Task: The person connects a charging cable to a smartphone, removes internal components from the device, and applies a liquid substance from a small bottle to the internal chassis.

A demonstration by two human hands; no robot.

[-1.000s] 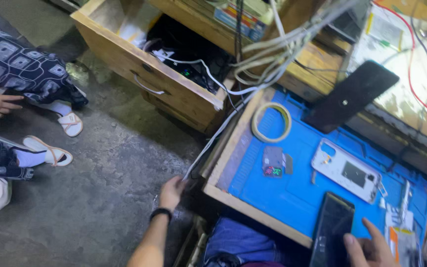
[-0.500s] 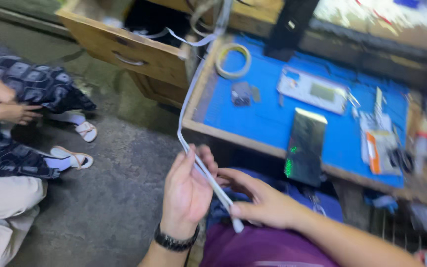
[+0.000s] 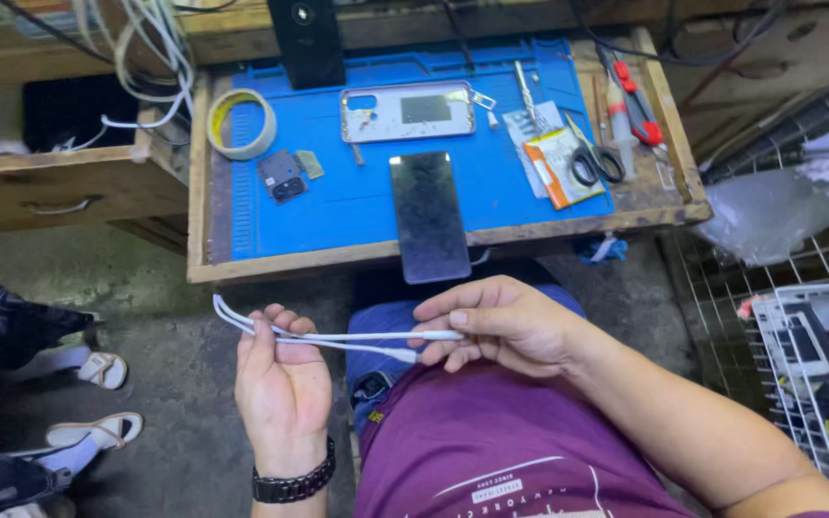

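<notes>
White cable (image 3: pixel 338 338), doubled: left hand (image 3: pixel 280 384) fingers curled around its loop, right hand (image 3: pixel 506 324) pinching both ends, connectors apparently hidden under fingertips.

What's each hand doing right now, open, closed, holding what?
Left hand: closed loosely on the folded white cable.
Right hand: closed, pinching the same cable near its plug ends.

Thin white rubbery cable (image 3: pixel 338 338), folded over into 2 strands w/ the loop end poking out left, lying approx horizontal above the lap; both plug ends sit together on the right.
</notes>
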